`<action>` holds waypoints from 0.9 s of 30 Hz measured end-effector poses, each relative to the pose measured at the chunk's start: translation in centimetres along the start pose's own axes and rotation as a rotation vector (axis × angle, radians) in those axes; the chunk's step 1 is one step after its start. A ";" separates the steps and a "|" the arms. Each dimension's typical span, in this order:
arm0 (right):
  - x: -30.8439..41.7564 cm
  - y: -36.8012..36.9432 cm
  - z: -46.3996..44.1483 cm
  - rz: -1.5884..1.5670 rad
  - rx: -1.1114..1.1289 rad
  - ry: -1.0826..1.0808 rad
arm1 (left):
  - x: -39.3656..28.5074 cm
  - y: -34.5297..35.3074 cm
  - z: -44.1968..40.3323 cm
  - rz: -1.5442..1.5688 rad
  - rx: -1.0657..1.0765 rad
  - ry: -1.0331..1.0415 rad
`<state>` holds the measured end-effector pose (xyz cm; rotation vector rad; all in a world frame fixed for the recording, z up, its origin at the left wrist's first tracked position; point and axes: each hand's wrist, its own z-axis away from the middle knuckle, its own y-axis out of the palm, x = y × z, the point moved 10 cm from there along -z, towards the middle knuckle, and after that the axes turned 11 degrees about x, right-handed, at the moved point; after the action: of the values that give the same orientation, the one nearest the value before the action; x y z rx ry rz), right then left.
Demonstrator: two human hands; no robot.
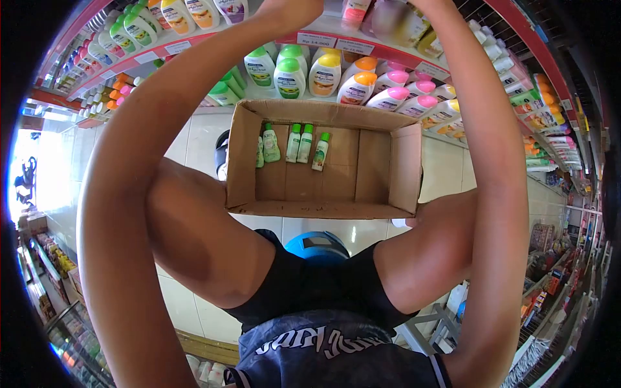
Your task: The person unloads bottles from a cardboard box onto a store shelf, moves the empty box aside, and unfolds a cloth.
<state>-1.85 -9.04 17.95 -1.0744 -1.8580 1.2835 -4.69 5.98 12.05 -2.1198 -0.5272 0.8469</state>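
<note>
Both my arms reach up to the shelf at the top of the view. My left hand (299, 11) is cut by the top edge, near white lotion bottles (202, 13) on the upper shelf; its fingers are out of sight. Only a sliver of my right hand (432, 5) shows, beside blurred yellowish bottles (413, 29), and its fingers are hidden too. An open cardboard box (326, 207) sits between my knees. Inside, toward its left side, lie several small green-capped bottles (304, 143).
A lower shelf holds bottles with green caps (289, 77), orange caps (357, 87) and pink caps (388, 98). Price tags (316, 41) line the red shelf edge. Below the box is a blue object (317, 246). Grey metal legs (427, 333) stand at lower right.
</note>
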 end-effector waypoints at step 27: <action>9.2 46.7 35.6 -0.706 0.877 0.483 | 3.1 43.2 40.6 0.366 0.775 -0.955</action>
<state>-23.62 -7.27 -37.35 -0.1760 -0.9632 1.0767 -27.85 2.15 -42.47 -1.0185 -0.1887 1.9154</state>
